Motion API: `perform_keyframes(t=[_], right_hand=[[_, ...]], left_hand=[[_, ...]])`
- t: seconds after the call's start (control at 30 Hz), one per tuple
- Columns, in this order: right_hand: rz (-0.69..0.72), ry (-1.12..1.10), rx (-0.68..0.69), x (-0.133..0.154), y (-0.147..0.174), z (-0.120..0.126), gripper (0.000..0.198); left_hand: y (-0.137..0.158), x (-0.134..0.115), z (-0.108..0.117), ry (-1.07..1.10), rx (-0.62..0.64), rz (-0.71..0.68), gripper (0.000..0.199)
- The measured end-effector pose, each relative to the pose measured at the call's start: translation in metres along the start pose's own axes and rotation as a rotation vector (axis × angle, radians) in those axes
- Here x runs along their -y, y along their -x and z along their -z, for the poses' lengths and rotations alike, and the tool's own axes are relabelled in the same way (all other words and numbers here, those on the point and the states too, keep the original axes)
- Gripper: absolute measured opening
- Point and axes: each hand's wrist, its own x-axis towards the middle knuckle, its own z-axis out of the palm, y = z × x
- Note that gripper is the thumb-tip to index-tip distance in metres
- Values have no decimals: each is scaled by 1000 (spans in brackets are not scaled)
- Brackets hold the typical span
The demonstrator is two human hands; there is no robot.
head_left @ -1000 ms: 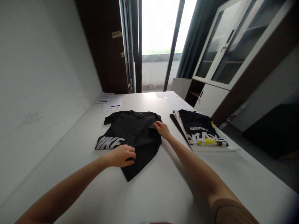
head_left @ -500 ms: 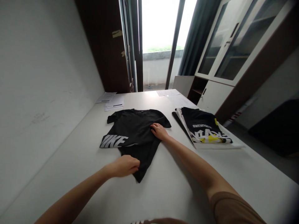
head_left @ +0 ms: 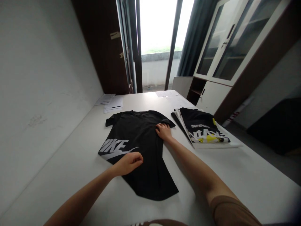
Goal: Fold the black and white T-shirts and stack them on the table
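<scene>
A black T-shirt (head_left: 138,135) with grey NIKE lettering lies front up on the white table (head_left: 89,175). Its collar points away from me; the lower part spreads toward me, with the hem slanting to the lower right. My right hand (head_left: 164,131) rests on the shirt's right side just below the sleeve, fingers apart on the cloth. Above the lower part of the shirt is my left hand (head_left: 129,162), its fingers curled together. No cloth shows pulled up into it, and it covers part of the printed swoosh.
Folded shirts (head_left: 199,125) are stacked to the right of the black one, a black one with white and yellow print on top. Papers (head_left: 113,104) lie at the far left by the wall. A white cabinet (head_left: 211,94) stands beyond the table at the right.
The lower part of the T-shirt, folded across before, now lies spread toward me, with more of the print showing. My left hand has risen from the cloth corner; my right hand has shifted slightly right.
</scene>
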Motion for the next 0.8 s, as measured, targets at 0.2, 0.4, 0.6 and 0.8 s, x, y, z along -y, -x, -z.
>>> perform_keyframes(t=[0.2, 0.4, 0.6, 0.8], right_hand=[[-166, -23, -180, -7, -4, 17, 25], [-71, -50, -161, 7, 2, 33, 23], [83, -61, 164, 15, 8, 36, 25], [-81, 182, 207, 25, 10, 37, 30]], left_hand=[[52, 83, 63, -624, -610, 209, 20], [71, 144, 91, -426, -571, 665, 43], [61, 119, 78, 106, -494, 407, 67], [67, 94, 83, 572, -396, 105, 69]])
